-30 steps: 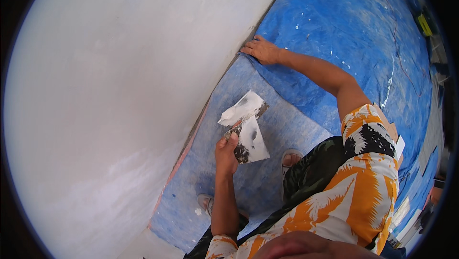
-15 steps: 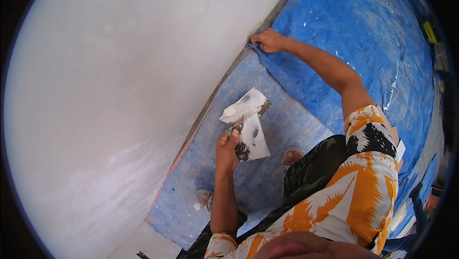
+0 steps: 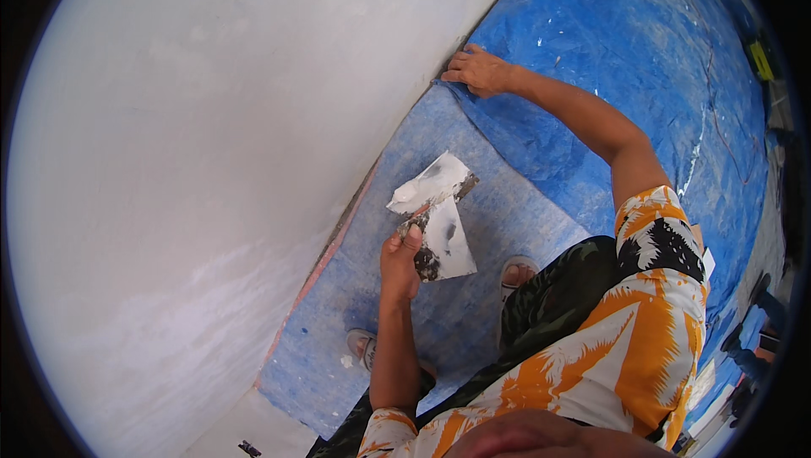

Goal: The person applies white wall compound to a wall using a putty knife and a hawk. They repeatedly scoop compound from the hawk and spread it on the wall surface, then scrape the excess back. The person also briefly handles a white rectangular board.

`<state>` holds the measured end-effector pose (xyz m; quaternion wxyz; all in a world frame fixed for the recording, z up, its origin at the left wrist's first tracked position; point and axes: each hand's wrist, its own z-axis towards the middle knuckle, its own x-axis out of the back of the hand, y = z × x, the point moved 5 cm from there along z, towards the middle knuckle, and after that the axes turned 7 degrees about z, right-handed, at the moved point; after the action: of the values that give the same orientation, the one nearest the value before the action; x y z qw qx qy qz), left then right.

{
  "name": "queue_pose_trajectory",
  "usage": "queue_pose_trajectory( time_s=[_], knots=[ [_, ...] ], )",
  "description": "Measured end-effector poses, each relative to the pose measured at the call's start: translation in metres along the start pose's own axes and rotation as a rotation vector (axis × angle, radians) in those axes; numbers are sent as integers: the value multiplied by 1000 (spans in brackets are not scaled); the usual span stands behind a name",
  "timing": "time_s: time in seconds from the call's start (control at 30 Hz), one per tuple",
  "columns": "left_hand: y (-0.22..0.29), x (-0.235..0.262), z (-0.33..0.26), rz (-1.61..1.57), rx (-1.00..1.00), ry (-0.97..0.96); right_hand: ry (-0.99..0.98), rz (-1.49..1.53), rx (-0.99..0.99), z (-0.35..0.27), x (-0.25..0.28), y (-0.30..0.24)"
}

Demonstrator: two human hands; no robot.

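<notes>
My left hand is closed on two broad putty knives. White compound and dark stains coat the upper blade and the lower blade; the palm hides how the handles lie in the grip. Farther up, my right hand rests on the corner of the blue tarp, right at the foot of the white wall. Its fingers stretch toward the wall, apart from one another, with the tarp's edge beneath them.
A second, paler blue sheet lies under my sandalled feet, with a reddish edge along the wall. White splashes and a thin cord mark the big tarp. At the far right are a yellow object and another person's legs.
My right hand has loosened from its grip on the tarp and spread its fingers. The tarp's edge now lies against the wall, covering the gap there. My left hand has hardly moved.
</notes>
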<state>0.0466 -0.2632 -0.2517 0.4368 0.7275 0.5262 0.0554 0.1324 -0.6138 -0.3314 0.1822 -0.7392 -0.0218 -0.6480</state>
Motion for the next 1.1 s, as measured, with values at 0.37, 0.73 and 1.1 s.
queue_pose_trajectory(
  time_s=[0.37, 0.73, 1.1],
  knots=[
    [-3, 4, -2, -23, 4, 44, -245, -15, -268, 8, 5, 17],
    [-7, 8, -1, -29, 11, 42, 237, -3, -33, 3, -14, -26],
    [0, 2, -1, -86, -46, -43, 269, 9, -37, 7, -38, -12]
  ],
)
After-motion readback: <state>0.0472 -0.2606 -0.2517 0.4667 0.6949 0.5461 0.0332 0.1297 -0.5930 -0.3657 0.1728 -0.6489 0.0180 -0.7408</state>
